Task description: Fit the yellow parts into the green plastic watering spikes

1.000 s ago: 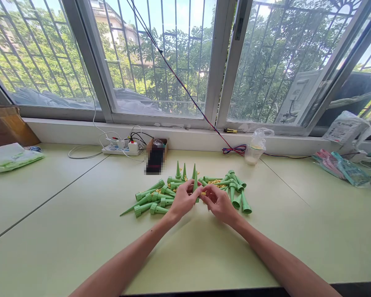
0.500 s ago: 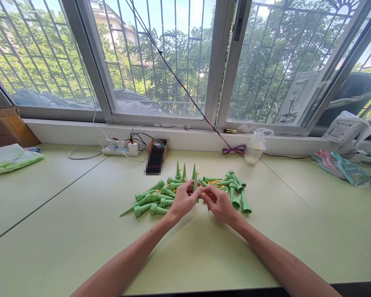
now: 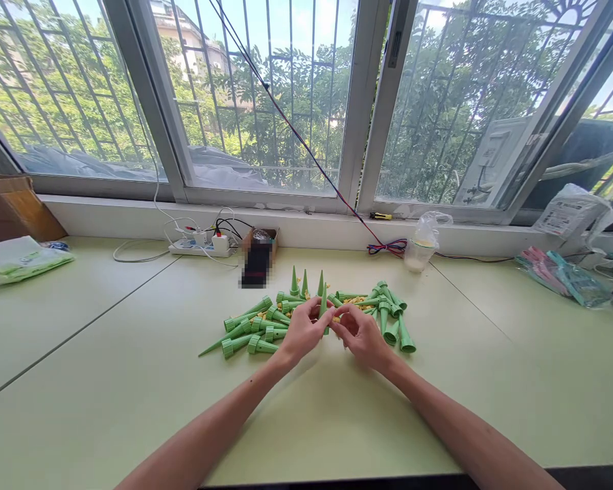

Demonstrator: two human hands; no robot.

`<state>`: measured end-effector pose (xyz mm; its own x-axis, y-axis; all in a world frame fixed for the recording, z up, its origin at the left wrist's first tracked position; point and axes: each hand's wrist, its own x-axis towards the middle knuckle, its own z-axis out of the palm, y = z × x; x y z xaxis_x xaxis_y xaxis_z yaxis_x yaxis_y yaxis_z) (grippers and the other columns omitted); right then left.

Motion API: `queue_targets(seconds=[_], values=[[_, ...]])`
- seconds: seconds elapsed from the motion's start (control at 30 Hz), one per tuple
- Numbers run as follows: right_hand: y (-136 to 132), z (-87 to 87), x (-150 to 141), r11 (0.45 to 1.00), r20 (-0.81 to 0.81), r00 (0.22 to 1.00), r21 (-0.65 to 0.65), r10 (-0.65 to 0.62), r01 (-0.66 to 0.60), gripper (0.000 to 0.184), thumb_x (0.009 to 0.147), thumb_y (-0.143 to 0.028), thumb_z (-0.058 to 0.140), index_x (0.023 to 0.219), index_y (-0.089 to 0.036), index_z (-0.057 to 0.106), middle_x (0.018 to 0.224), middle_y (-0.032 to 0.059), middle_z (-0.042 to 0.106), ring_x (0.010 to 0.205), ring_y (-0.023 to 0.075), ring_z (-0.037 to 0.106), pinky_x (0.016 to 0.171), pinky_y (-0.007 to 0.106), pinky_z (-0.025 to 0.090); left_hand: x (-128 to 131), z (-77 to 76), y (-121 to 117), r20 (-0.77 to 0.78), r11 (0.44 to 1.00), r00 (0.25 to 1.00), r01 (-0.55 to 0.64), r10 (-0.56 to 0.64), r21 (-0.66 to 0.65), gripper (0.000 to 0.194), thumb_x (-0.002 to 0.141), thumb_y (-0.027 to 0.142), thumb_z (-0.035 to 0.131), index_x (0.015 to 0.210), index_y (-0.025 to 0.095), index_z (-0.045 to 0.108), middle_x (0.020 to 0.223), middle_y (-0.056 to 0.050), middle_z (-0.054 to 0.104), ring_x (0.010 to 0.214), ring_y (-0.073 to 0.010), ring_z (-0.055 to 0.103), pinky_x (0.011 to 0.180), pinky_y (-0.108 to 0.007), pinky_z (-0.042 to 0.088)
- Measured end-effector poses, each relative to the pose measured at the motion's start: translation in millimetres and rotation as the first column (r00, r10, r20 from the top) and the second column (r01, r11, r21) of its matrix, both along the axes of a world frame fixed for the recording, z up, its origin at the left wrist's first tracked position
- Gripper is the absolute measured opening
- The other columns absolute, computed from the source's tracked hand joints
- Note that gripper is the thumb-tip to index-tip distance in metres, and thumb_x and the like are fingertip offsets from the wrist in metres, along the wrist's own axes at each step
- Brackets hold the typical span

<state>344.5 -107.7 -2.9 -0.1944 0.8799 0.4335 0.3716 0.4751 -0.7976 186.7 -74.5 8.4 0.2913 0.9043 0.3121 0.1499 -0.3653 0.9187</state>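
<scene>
My left hand (image 3: 306, 330) is closed around a green plastic watering spike (image 3: 323, 301), its pointed end upward. Close beside it, my right hand (image 3: 360, 335) has thumb and fingers pinched together, with a small yellow piece (image 3: 336, 319) showing at the fingertips. Their fingertips nearly meet, and the spike's lower part is mostly hidden. On the left lie several capped green spikes (image 3: 240, 330) on their sides. More green spikes (image 3: 388, 316) are heaped on the right. Behind my hands stand upright spikes (image 3: 294, 282), and small yellow pieces (image 3: 355, 300) lie among the pile.
A power strip (image 3: 199, 246) with cables and a small box (image 3: 268, 239) sit by the window ledge. A plastic cup with a bag (image 3: 419, 252) stands at the back right. Bagged items lie at the far left (image 3: 25, 260) and far right (image 3: 567, 275).
Both hands stay almost in place around the upright spike. The right fingers have shifted very slightly at its side; the surrounding pile looks the same.
</scene>
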Motion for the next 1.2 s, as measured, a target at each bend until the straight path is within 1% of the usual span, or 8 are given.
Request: queue_targets(seconds=[0.13, 0.33, 0.5, 0.7, 0.8, 0.9, 1.07, 1.2], values=[[-0.5, -0.4, -0.3, 1.0, 0.011, 1.0, -0.01, 0.007, -0.007, 0.022, 0.095, -0.04, 0.052, 0.089, -0.019, 0.056, 0.06, -0.0031, 0.054, 0.049, 0.0118, 0.049, 0.05, 0.024, 0.039, 0.3, -0.4, 0.1, 0.006, 1.0, 1.0, 0.01, -0.01, -0.011, 0.025, 0.082, 0.039, 0.062, 0.088, 0.015, 0.062, 0.065, 0.002, 0.054, 0.057, -0.011, 0.047, 0.053, -0.021, 0.036], [0.0, 0.3, -0.3, 1.0, -0.004, 1.0, -0.015, 0.012, -0.012, 0.021, 0.094, -0.04, 0.054, 0.094, -0.019, 0.054, 0.059, -0.0044, 0.053, 0.048, 0.0117, 0.049, 0.049, 0.023, 0.038, 1.2, 2.1, -1.4, 0.017, 1.0, 1.0, 0.015, -0.015, -0.014, 0.026, 0.084, 0.04, 0.059, 0.088, 0.014, 0.062, 0.062, 0.003, 0.052, 0.055, -0.0101, 0.045, 0.051, -0.021, 0.033], [-0.3, 0.5, 0.0, 1.0, 0.011, 1.0, -0.021, 0.02, -0.02, 0.023, 0.095, -0.041, 0.051, 0.091, -0.019, 0.055, 0.058, -0.0036, 0.054, 0.048, 0.0119, 0.049, 0.049, 0.024, 0.039, 0.9, 1.9, -1.4, 0.02, 1.0, 1.0, 0.008, -0.008, -0.012, 0.025, 0.083, 0.039, 0.06, 0.087, 0.014, 0.062, 0.058, 0.004, 0.048, 0.052, -0.0096, 0.042, 0.049, -0.021, 0.03], [-0.8, 0.5, -0.2, 1.0, 0.008, 1.0, -0.01, 0.009, -0.008, 0.024, 0.094, -0.043, 0.053, 0.094, -0.019, 0.054, 0.056, -0.0046, 0.053, 0.046, 0.012, 0.049, 0.047, 0.024, 0.039, 0.4, -0.6, 0.2, 0.036, 1.0, 0.999, 0.024, -0.024, -0.019, 0.028, 0.084, 0.04, 0.06, 0.092, 0.014, 0.063, 0.065, 0.001, 0.056, 0.057, -0.011, 0.049, 0.051, -0.021, 0.035], [-0.4, 0.1, 0.0, 1.0, 0.026, 1.0, -0.008, 0.006, -0.006, 0.026, 0.095, -0.044, 0.05, 0.092, -0.019, 0.055, 0.055, -0.0039, 0.054, 0.046, 0.012, 0.048, 0.048, 0.024, 0.039, 0.5, -0.1, 0.1, 0.035, 1.0, 0.999, 0.021, -0.021, -0.018, 0.027, 0.083, 0.04, 0.061, 0.091, 0.014, 0.063, 0.066, 0.0, 0.058, 0.057, -0.0112, 0.05, 0.052, -0.021, 0.036], [-0.6, 0.0, 0.0, 1.0, 0.03, 1.0, -0.012, 0.003, -0.002, 0.027, 0.095, -0.044, 0.049, 0.092, -0.019, 0.055, 0.056, -0.0035, 0.054, 0.047, 0.012, 0.048, 0.048, 0.024, 0.038, 0.7, 1.3, -0.9, 0.041, 1.0, 0.999, 0.008, -0.008, -0.009, 0.028, 0.082, 0.04, 0.062, 0.089, 0.014, 0.064, 0.062, 0.001, 0.056, 0.055, -0.0108, 0.049, 0.05, -0.021, 0.035], [-1.1, 0.4, -0.2, 1.0, 0.027, 1.0, -0.006, 0.007, -0.006, 0.025, 0.094, -0.043, 0.052, 0.095, -0.019, 0.055, 0.054, -0.0054, 0.051, 0.046, 0.0118, 0.046, 0.047, 0.023, 0.036, 0.7, 2.4, -2.1, 0.026, 1.0, 1.0, 0.0, 0.001, -0.012, 0.03, 0.082, 0.044, 0.061, 0.087, 0.014, 0.064, 0.059, 0.003, 0.051, 0.053, -0.0101, 0.045, 0.049, -0.021, 0.033], [-0.2, -0.8, 0.5, 1.0, 0.035, 0.999, -0.011, 0.009, -0.009, 0.027, 0.095, -0.044, 0.049, 0.093, -0.019, 0.056, 0.055, -0.0043, 0.053, 0.047, 0.012, 0.048, 0.049, 0.024, 0.038, 0.3, 1.6, -1.2, -0.008, 1.0, 1.0, -0.011, 0.011, -0.003, 0.028, 0.083, 0.042, 0.06, 0.087, 0.014, 0.063, 0.06, 0.003, 0.048, 0.053, -0.0098, 0.042, 0.05, -0.021, 0.031]])
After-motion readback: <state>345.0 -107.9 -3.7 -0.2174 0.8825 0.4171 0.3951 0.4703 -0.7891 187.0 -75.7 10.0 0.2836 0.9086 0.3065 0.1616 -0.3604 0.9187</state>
